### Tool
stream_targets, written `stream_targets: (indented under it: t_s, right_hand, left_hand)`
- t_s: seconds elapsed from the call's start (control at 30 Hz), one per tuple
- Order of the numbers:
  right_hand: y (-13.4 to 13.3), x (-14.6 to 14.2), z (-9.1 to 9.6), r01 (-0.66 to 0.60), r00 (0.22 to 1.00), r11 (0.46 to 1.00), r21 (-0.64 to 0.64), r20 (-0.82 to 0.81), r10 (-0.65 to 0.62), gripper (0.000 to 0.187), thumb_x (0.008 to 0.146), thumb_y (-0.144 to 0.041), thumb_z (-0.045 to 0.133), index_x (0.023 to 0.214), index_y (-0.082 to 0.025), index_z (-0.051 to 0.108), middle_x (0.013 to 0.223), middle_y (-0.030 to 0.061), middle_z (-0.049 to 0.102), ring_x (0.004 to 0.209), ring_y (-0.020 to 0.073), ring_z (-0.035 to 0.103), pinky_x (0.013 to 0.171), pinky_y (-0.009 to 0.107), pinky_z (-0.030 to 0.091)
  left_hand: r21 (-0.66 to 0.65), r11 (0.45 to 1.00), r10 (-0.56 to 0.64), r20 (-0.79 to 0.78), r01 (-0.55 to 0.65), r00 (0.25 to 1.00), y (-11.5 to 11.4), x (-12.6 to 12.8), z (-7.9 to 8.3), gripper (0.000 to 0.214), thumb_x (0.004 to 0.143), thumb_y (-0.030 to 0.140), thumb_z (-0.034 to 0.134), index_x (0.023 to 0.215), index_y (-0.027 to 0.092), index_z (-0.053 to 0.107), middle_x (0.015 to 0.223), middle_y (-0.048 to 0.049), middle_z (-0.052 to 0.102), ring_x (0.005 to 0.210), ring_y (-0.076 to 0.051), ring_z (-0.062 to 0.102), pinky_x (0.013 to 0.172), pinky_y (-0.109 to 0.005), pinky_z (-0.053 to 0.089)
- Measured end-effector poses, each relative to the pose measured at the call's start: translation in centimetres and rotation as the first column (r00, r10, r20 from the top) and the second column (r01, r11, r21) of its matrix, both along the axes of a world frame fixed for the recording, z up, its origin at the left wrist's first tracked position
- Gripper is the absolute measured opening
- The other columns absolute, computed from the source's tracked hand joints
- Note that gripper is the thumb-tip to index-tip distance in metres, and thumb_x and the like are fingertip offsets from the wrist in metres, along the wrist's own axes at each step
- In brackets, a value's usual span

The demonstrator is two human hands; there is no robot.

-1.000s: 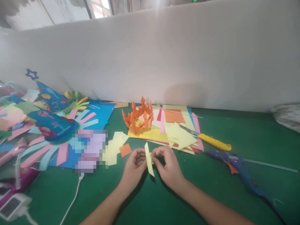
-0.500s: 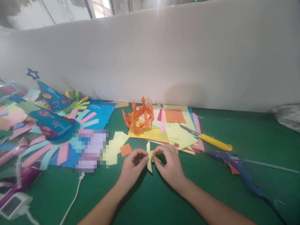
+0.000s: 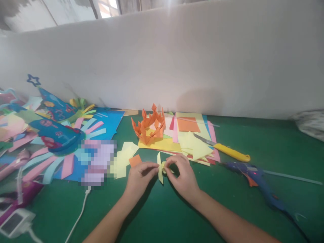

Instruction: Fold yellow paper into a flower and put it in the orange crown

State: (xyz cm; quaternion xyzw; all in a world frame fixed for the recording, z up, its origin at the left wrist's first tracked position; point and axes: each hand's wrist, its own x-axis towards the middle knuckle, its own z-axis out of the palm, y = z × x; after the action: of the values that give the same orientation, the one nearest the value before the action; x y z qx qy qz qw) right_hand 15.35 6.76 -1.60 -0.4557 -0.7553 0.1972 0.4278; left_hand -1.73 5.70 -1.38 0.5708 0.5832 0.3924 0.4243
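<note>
Between my hands is a small folded pale-yellow paper piece (image 3: 160, 175), with a long pointed strip standing across its left side. My left hand (image 3: 143, 177) pinches its left edge between thumb and fingertips. On the other side, my right hand (image 3: 182, 173) pinches the small folded end with thumb and forefinger. A small orange paper square (image 3: 135, 160) lies by my left knuckles. Just beyond my hands stands an orange folded-paper crown (image 3: 147, 130). The fingertips hide part of the yellow piece.
Coloured paper sheets (image 3: 196, 146) lie stacked behind my right hand, with a yellow utility knife (image 3: 231, 152) beside them. A blue glue gun (image 3: 263, 185) rests at right. Decorated party hats (image 3: 57, 135) and a white cable (image 3: 81, 212) are at left on the green table (image 3: 157, 219).
My left hand has tilted slightly, its fingers straighter against the paper. The yellow strip has turned a little with its lower tip shifted left. My right hand keeps its pinch.
</note>
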Motion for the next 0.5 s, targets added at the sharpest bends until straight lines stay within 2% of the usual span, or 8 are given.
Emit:
stream_targets:
  t_s: [0.3, 0.5]
  right_hand:
    - [-0.15, -0.05, -0.09, -0.023, 0.999, 0.999, -0.031, -0.024, 0.023, 0.007, 0.082, -0.015, 0.055, 0.080, -0.021, 0.053, 0.077, -0.0001, 0.060, 0.078, 0.0174, 0.054, 0.077, 0.033, 0.038]
    - [-0.19, -0.03, 0.00, -0.042, 0.999, 0.998, -0.043, -0.020, 0.042, 0.007, 0.083, -0.015, 0.054, 0.079, -0.021, 0.053, 0.079, 0.0011, 0.061, 0.083, 0.0188, 0.054, 0.079, 0.034, 0.038]
  left_hand:
    - [0.104, 0.990, -0.078, -0.121, 0.091, 0.990, -0.09, 0.00, -0.03, 0.012, 0.084, 0.027, 0.051, 0.083, 0.021, 0.061, 0.083, -0.0017, 0.063, 0.078, -0.015, 0.058, 0.073, -0.027, 0.046]
    - [0.183, 0.971, -0.117, -0.199, 0.154, 0.973, 0.12, 0.10, -0.02, 0.015, 0.086, 0.020, 0.045, 0.077, 0.020, 0.057, 0.084, -0.0025, 0.050, 0.080, -0.015, 0.053, 0.073, -0.027, 0.045]
